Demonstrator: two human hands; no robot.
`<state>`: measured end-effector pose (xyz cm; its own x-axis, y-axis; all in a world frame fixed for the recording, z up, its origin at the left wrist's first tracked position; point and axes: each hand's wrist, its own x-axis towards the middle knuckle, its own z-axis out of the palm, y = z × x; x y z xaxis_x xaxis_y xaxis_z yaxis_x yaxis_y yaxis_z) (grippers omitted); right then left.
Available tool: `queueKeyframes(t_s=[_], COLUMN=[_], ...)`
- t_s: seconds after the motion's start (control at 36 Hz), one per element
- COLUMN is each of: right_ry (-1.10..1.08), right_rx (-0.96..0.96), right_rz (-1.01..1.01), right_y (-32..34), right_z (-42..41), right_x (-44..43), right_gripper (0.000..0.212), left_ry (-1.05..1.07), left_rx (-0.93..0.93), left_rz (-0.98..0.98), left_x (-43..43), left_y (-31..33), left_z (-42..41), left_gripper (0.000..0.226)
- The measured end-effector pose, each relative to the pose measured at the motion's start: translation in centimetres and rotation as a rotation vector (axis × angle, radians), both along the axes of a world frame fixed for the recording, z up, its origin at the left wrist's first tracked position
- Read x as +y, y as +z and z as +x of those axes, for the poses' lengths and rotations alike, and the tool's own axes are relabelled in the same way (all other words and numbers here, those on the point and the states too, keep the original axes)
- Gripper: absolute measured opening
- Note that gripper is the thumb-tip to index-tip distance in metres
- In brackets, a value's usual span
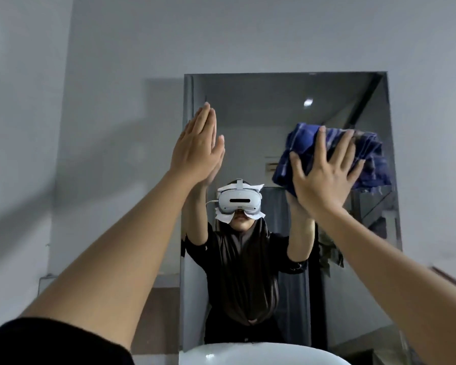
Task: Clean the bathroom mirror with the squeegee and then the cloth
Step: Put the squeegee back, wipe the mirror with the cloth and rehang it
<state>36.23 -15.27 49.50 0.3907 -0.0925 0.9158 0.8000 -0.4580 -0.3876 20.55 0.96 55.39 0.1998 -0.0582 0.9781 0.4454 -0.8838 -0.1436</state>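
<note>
The tall rectangular mirror (261, 106) hangs on the grey wall straight ahead and reflects me with both arms raised. My right hand (324, 172) presses a bunched blue checked cloth (308, 143) flat against the glass in the mirror's upper right part, fingers spread over it. My left hand (198, 146) is raised flat at the mirror's left edge with its fingers together and straight, holding nothing; it seems to rest on the glass. No squeegee is in view.
A white basin rim (248, 353) shows at the bottom, right under the mirror. Plain grey wall (103, 127) surrounds the mirror. A thin cable or pipe (44, 279) runs along the wall at the lower left.
</note>
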Motion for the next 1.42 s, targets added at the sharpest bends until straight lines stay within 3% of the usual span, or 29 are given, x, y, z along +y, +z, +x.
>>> queueKeyframes(t_s=[0.47, 0.72, 0.83, 0.94, 1.03, 1.14, 1.28, 1.42], right_ry=[0.161, 0.083, -0.039, -0.02, 0.02, 0.079, 0.157, 0.176], right_rx=[-0.223, -0.741, -0.591, -0.147, 0.064, 0.175, 0.109, -0.322], right_rz=[-0.201, -0.585, -0.471, -0.133, 0.077, 0.131, -0.058, -0.514], right_y=[-4.7, -7.4, -8.3, -10.7, -12.9, -16.2, -18.3, -21.3], right_z=[-9.3, -4.6, 0.8, 4.0, 3.3, -0.8, -7.8, -11.2], right_x=[8.7, 4.7, -0.1, -3.2, -2.8, 0.7, 6.2, 9.2], right_gripper=[0.066, 0.059, 0.061, 0.065, 0.065, 0.067, 0.068, 0.062], left_ry=[-0.11, -0.156, -0.131, -0.125, -0.112, -0.092, -0.09, -0.087], left_rx=[0.168, 0.054, -0.048, -0.039, 0.027, 0.116, 0.219, 0.245], left_rz=[0.001, -0.091, -0.132, -0.138, -0.109, -0.091, -0.096, -0.111], left_x=[1.0, -0.9, -1.6, -2.3, -2.4, -2.3, -1.9, -1.9], left_y=[1.8, -0.5, -3.1, -5.5, -7.1, -8.7, -8.7, -10.1], left_z=[-2.9, -0.8, 1.4, 3.0, 3.2, 2.2, 0.3, -0.7], left_gripper=[0.06, 0.056, 0.057, 0.06, 0.062, 0.064, 0.066, 0.066])
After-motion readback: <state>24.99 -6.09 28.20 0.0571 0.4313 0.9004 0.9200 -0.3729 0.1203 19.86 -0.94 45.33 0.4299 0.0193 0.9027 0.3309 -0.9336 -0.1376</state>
